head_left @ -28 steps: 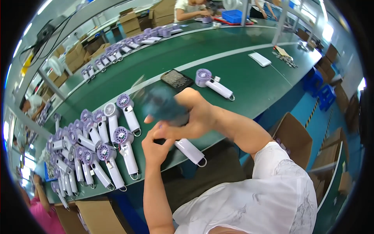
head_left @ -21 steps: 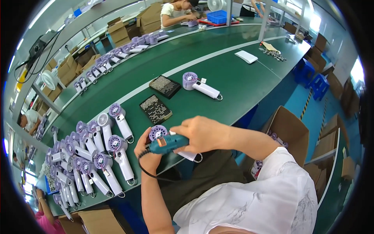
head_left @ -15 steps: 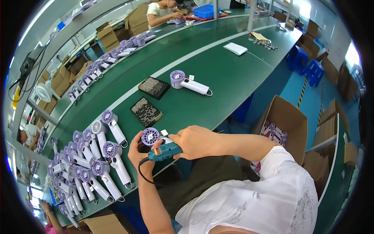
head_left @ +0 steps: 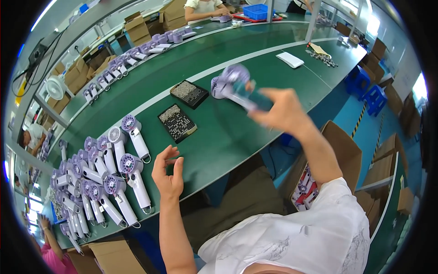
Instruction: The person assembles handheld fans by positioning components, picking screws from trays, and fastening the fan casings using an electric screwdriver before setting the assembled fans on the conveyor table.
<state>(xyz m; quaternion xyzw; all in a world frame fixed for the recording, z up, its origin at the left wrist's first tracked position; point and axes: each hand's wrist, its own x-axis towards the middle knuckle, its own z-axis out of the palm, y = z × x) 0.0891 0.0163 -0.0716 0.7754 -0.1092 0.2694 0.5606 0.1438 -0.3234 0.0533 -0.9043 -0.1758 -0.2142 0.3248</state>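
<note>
The right hand, right of the frame's centre, is closed around a teal driver. A purple-headed fan, blurred, is at the driver's far end; whether the same fingers grip it too, I cannot tell. It partly covers a second fan on the green table. The left hand, just below and left of centre, holds nothing, its thumb and curled fingers spread moderately apart over the table edge. Near it, above centre-left, sit two black trays of small metal parts. Many fans crowd the lower left.
</note>
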